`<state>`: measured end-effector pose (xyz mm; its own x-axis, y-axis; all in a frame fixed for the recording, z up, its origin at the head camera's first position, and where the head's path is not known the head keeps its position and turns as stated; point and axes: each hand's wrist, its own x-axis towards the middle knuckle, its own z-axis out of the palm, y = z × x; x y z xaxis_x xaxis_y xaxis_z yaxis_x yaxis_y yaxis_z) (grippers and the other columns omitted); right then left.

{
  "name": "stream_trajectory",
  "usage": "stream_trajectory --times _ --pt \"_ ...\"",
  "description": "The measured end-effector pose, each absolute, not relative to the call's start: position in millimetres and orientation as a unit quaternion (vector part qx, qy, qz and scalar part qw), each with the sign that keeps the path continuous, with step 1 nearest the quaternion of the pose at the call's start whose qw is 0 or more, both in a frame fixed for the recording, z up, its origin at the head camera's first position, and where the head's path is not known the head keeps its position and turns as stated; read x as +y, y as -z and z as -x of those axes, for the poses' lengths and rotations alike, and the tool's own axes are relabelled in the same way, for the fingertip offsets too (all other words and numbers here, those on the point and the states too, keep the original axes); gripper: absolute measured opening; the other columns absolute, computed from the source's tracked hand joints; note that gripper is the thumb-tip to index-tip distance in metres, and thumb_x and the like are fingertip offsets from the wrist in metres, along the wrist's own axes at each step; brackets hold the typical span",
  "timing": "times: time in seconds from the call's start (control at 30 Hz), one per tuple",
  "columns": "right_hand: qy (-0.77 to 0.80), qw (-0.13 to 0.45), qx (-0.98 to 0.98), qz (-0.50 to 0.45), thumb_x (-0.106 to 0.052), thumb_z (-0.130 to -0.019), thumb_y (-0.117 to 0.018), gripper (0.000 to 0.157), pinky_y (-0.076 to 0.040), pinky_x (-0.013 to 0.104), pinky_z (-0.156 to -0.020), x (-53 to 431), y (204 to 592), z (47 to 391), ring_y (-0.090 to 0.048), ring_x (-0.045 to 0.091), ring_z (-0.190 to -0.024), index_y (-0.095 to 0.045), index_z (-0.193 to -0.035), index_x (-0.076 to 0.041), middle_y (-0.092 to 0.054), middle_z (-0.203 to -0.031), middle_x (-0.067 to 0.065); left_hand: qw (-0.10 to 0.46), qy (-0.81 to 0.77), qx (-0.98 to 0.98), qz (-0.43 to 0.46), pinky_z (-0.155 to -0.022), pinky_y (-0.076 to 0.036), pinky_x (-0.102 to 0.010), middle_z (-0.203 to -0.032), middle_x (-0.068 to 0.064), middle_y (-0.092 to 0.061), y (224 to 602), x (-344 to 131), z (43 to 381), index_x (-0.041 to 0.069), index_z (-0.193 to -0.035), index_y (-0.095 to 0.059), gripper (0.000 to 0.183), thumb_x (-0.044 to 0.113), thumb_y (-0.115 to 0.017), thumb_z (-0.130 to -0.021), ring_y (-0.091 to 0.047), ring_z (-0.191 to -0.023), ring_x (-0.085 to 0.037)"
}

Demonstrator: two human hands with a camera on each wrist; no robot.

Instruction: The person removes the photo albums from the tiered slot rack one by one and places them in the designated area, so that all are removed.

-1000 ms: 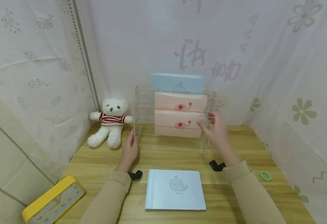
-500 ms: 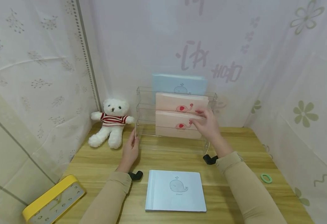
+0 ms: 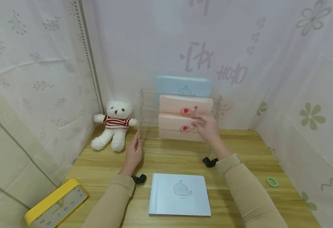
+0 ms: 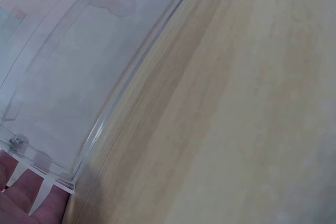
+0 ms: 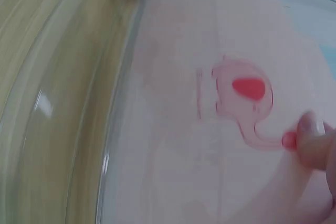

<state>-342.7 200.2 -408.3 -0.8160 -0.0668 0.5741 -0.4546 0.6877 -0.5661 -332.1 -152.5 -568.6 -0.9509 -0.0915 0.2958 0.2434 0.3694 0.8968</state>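
Note:
A clear acrylic rack (image 3: 150,137) with stepped tiers stands at the back of the table. My left hand (image 3: 133,154) holds its left side panel near the bottom; in the left wrist view the fingers (image 4: 25,190) lie against that panel. In the lowest filled tier leans a pink notebook (image 3: 172,127) with a red elephant. My right hand (image 3: 209,129) pinches its upper right edge, the thumb (image 5: 311,142) on the cover beside the elephant's trunk and the fingers partly hidden behind. Above it sit another pink notebook (image 3: 170,103) and a blue whale notebook (image 3: 169,84).
A pale blue whale notebook (image 3: 180,205) lies flat near the table's front. To the left sit a white teddy bear (image 3: 115,122) and a yellow clock (image 3: 52,202). A green ring (image 3: 272,182) lies at the right. Curtains enclose the table (image 3: 240,142).
My right hand has moved left from the rack's right side onto the front pink notebook, closing thumb and fingers at its top edge. The left hand stays on the rack's left side.

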Motion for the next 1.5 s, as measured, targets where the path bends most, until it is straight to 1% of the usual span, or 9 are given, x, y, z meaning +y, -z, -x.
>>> stream_trajectory --times 0.1,0.17,0.33,0.4,0.5,0.67,0.9,1.17,1.5 --pt "-0.408 0.297 -0.855 -0.123 -0.01 -0.093 -0.088 0.022 -0.048 0.05 -0.103 199.0 406.6 339.7 -0.064 0.037 -0.116 -0.085 -0.115 -0.007 -0.083 -0.12 0.016 0.147 0.563 -0.811 0.051 -0.127 -0.047 -0.06 -0.171 -0.02 -0.05 569.3 -150.9 331.6 0.034 -0.174 -0.034 0.057 0.032 -0.048 -0.119 -0.052 -0.155 -0.041" --pt "-0.429 0.333 -0.832 -0.116 -0.009 -0.091 -0.089 0.021 -0.046 0.051 -0.107 198.2 402.5 335.6 -0.064 0.035 -0.109 -0.085 -0.112 -0.005 -0.083 -0.114 0.018 0.146 0.565 -0.81 0.054 -0.127 -0.047 -0.06 -0.171 -0.021 -0.049 569.8 -150.4 331.5 0.034 -0.175 -0.033 0.057 0.033 -0.047 -0.12 -0.052 -0.155 -0.042" --pt "-0.475 0.41 -0.766 -0.135 -0.007 -0.089 -0.091 0.021 -0.042 0.033 -0.101 197.6 389.6 319.5 -0.059 0.015 -0.099 -0.086 -0.109 -0.002 -0.082 -0.105 0.022 0.151 0.566 -0.809 0.054 -0.126 -0.047 -0.061 -0.172 -0.02 -0.047 568.3 -150.4 331.8 0.032 -0.175 -0.032 0.056 0.032 -0.046 -0.12 -0.052 -0.155 -0.043" --pt "-0.48 0.425 -0.752 -0.15 -0.005 -0.087 -0.091 0.021 -0.035 0.025 -0.089 198.6 387.4 311.4 -0.053 0.008 -0.095 -0.086 -0.107 -0.002 -0.081 -0.103 0.023 0.15 0.566 -0.809 0.052 -0.127 -0.046 -0.061 -0.174 -0.019 -0.045 567.0 -150.5 331.9 0.032 -0.175 -0.033 0.056 0.032 -0.046 -0.12 -0.05 -0.156 -0.042" --pt "-0.469 0.427 -0.756 -0.165 -0.002 -0.086 -0.092 0.019 -0.032 0.02 -0.085 200.3 389.6 296.3 -0.05 0.004 -0.092 -0.086 -0.104 -0.002 -0.081 -0.099 0.023 0.144 0.566 -0.81 0.052 -0.129 -0.045 -0.059 -0.177 -0.017 -0.041 565.8 -150.9 331.8 0.031 -0.176 -0.031 0.057 0.031 -0.045 -0.12 -0.047 -0.159 -0.041" --pt "-0.46 0.385 -0.785 -0.154 0.0 -0.085 -0.092 0.016 -0.033 0.022 -0.083 202.8 408.8 273.9 -0.05 0.005 -0.093 -0.087 -0.1 -0.003 -0.081 -0.095 0.019 0.135 0.569 -0.81 0.054 -0.13 -0.044 -0.056 -0.177 -0.015 -0.04 564.7 -151.2 331.9 0.032 -0.176 -0.03 0.058 0.032 -0.045 -0.12 -0.045 -0.16 -0.038" --pt "-0.448 0.269 -0.844 -0.125 -0.007 -0.09 -0.09 0.014 -0.042 0.028 -0.085 204.6 444.7 263.2 -0.056 0.012 -0.094 -0.089 -0.103 -0.012 -0.083 -0.103 0.008 0.139 0.569 -0.809 0.054 -0.13 -0.044 -0.057 -0.173 -0.018 -0.047 564.9 -151.3 331.5 0.033 -0.176 -0.029 0.058 0.034 -0.045 -0.12 -0.046 -0.16 -0.039" --pt "-0.44 0.168 -0.878 -0.089 -0.011 -0.094 -0.087 0.015 -0.048 0.031 -0.084 207.1 470.0 255.8 -0.06 0.021 -0.102 -0.088 -0.108 -0.017 -0.083 -0.109 0.004 0.143 0.579 -0.8 0.062 -0.13 -0.044 -0.056 -0.17 -0.023 -0.05 566.9 -148.7 333.5 0.027 -0.176 -0.03 0.059 0.023 -0.046 -0.12 -0.046 -0.16 -0.038" --pt "-0.412 0.166 -0.89 -0.103 -0.014 -0.096 -0.086 0.018 -0.051 0.037 -0.089 204.9 482.3 260.2 -0.065 0.025 -0.108 -0.088 -0.113 -0.02 -0.083 -0.111 0.002 0.142 0.576 -0.804 0.05 -0.13 -0.044 -0.057 -0.169 -0.02 -0.051 564.4 -150.9 330.9 0.032 -0.176 -0.031 0.059 0.023 -0.047 -0.12 -0.047 -0.16 -0.038"
